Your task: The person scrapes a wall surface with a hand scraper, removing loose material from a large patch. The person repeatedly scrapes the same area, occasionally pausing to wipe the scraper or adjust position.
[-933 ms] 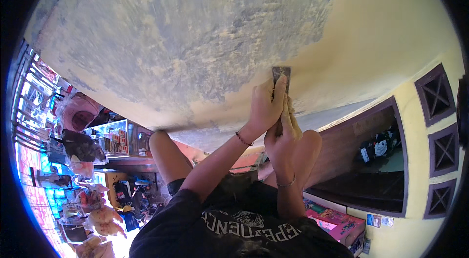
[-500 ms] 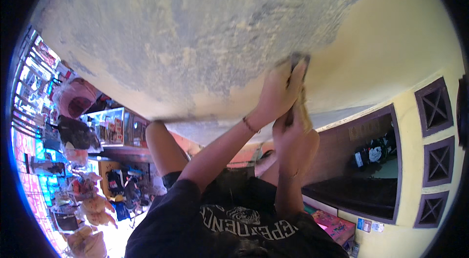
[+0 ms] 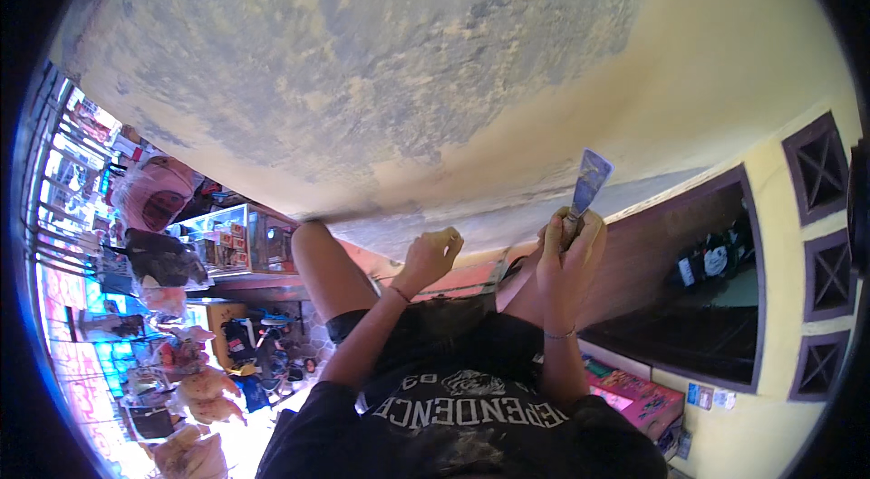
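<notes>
A scraper with a flared metal blade (image 3: 591, 178) stands up out of my right hand (image 3: 573, 257), whose fingers and thumb wrap round its lower part. The blade points toward the wall (image 3: 362, 98), and a gap seems to lie between them. Pale, smeared marks show on the blade. Off to the left, my left hand (image 3: 430, 261) is loosely curled above my lap, with nothing visible in it. The wall has rough grey patches over cream paint, with a smoother cream area on the right.
Bagged goods (image 3: 163, 257) hang along a grille at the left, beside a glass display case (image 3: 237, 239). A dark-framed opening (image 3: 757, 298) and crossed vent blocks (image 3: 820, 166) are at the right. A pink patterned box (image 3: 639, 402) stands at lower right. My bare knee (image 3: 313, 248) is near the wall.
Both hands have come down from the wall and moved apart. The left has let go and shifted left toward my lap; the right keeps the scraper, its blade now in plain view.
</notes>
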`<state>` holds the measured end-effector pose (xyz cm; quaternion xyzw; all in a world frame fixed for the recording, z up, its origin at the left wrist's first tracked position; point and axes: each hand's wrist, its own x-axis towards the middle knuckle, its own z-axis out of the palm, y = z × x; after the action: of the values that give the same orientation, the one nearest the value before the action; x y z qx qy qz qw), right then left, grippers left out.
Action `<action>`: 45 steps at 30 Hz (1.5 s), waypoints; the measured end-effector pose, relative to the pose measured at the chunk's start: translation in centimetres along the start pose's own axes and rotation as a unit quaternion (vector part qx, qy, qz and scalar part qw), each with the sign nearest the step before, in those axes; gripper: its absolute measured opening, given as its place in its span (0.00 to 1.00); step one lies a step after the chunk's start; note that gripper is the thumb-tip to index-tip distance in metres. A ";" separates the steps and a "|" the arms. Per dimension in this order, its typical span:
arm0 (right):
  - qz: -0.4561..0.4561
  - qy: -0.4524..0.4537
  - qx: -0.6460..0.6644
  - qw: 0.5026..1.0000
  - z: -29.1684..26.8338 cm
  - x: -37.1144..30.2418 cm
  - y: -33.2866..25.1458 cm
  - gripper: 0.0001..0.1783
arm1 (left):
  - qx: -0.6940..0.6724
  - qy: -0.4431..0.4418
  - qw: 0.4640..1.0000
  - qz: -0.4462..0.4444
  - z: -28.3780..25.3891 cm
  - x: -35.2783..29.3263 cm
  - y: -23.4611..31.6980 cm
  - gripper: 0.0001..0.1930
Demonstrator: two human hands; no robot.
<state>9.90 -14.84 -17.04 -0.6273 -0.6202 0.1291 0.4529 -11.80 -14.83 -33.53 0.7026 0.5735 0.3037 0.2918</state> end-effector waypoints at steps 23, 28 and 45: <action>0.039 0.008 0.091 0.995 4.8 2.3 -0.1 0.11 | 0.089 -0.259 0.960 -0.066 11.6 -8.1 -10.9 0.19; -0.024 -0.008 0.066 0.997 4.8 3.1 1.4 0.11 | 0.081 -0.285 0.950 -0.099 11.1 -7.9 -8.6 0.20; -0.154 0.152 -0.075 0.973 5.8 4.3 0.8 0.18 | 0.116 -0.255 0.960 0.018 13.5 -7.9 -10.2 0.18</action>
<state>7.06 -8.46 -19.10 -0.5687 -0.6413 -0.0857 0.5079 -9.13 -21.68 -50.69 0.7959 0.4984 0.0509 0.3399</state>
